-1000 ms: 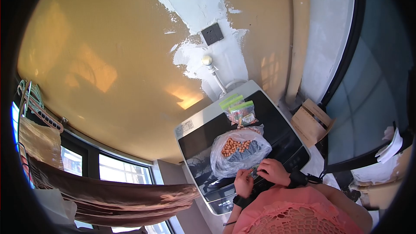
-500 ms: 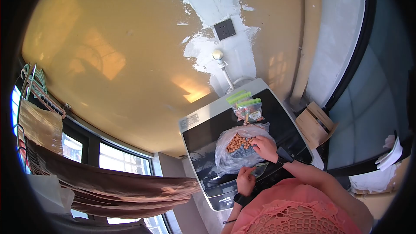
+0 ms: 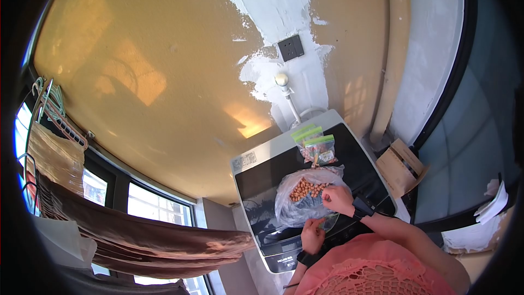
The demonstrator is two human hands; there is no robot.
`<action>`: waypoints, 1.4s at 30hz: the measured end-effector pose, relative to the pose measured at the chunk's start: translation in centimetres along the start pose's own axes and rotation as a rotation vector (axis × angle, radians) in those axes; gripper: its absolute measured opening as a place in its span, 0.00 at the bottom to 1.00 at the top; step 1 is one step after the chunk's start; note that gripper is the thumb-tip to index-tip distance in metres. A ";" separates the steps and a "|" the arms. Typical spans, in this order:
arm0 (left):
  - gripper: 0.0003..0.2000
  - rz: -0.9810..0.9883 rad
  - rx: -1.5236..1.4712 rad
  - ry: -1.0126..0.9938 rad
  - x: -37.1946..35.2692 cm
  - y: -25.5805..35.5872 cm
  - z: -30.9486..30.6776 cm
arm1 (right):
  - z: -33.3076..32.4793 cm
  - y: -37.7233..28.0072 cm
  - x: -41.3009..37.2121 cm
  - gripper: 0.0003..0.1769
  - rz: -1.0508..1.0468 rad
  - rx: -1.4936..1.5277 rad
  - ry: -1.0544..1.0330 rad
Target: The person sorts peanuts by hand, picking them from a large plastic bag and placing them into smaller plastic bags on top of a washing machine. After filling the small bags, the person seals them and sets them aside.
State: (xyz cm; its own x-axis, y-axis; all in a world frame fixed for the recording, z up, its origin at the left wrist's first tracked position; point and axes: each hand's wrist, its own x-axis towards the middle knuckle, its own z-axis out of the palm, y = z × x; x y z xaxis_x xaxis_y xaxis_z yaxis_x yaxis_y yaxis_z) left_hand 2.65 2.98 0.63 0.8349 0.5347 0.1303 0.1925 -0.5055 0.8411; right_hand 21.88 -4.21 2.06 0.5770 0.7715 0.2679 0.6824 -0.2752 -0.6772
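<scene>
A large clear plastic bag (image 3: 289, 212) lies spread on the black lid of a washing machine, with a pile of small round brown nuts (image 3: 309, 190) on it. My left hand (image 3: 313, 236) is closed on the edge of a small clear zip bag (image 3: 330, 222) at the near side of the large bag. Over the right edge of the nut pile is my right hand (image 3: 339, 201), its fingers curled together; what they hold is hidden. Two filled zip bags with green seals (image 3: 320, 150) lie behind the pile.
The washing machine (image 3: 256, 186) stands against a yellow wall with a socket (image 3: 290, 47) and a tap (image 3: 281, 80). An open cardboard box (image 3: 400, 169) is at its right. Brown cloth (image 3: 164, 235) hangs at the left, by the windows.
My right hand has drawn back a little from the nuts toward the small zip bag, its fingers now more curled. My left hand keeps its hold. The whole view has shifted slightly.
</scene>
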 end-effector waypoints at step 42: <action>0.09 0.113 0.137 0.133 8.8 -0.9 -0.6 | -2.0 -3.3 -9.6 0.14 -0.043 0.089 -0.001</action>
State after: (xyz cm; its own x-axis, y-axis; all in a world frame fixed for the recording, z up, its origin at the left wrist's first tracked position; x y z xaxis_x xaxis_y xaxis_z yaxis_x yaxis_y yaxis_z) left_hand 9.50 8.60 1.32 0.7814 0.5494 0.2959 0.1772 -0.6500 0.7389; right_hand 15.04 -11.87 3.10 0.5477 0.7820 0.2974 0.6637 -0.1896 -0.7236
